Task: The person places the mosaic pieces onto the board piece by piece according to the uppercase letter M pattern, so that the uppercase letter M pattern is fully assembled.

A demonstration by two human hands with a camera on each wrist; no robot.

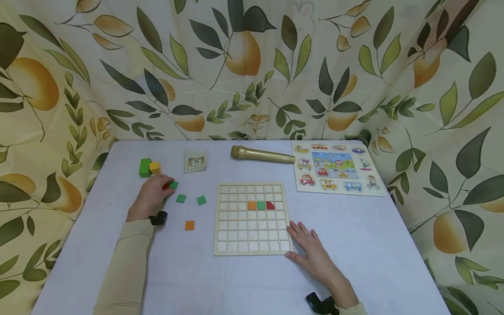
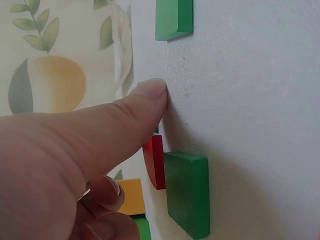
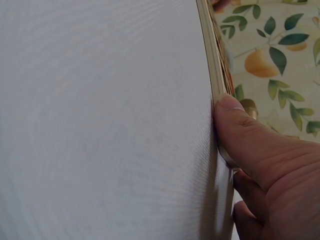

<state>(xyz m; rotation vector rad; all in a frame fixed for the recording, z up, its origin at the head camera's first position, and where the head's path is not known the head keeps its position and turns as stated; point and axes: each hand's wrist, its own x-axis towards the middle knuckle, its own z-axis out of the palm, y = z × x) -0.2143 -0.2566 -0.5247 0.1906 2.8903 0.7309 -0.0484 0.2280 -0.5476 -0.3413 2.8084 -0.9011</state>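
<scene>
My left hand [image 1: 151,197] reaches in at the left, its fingertips around a red piece [image 2: 158,162] and a flat green square [image 2: 187,195]. In the left wrist view the thumb stretches past the red piece, and the index finger is hidden behind it. More green squares [image 1: 181,198] and an orange square [image 1: 190,225] lie between this hand and the wooden grid board [image 1: 236,225]. One row of the board bears an orange square [image 1: 251,205], a green square [image 1: 261,205] and a red rounded piece [image 1: 270,205]. My right hand [image 1: 313,253] rests with extended fingers at the board's right edge, thumb by its near corner.
Beyond the left hand stand a green block [image 1: 145,168] and a yellow block [image 1: 155,167]. A small patterned card [image 1: 195,161] and a gold microphone [image 1: 264,155] lie at the back. A vehicle picture puzzle [image 1: 334,166] lies back right. Patterned cloth surrounds the table.
</scene>
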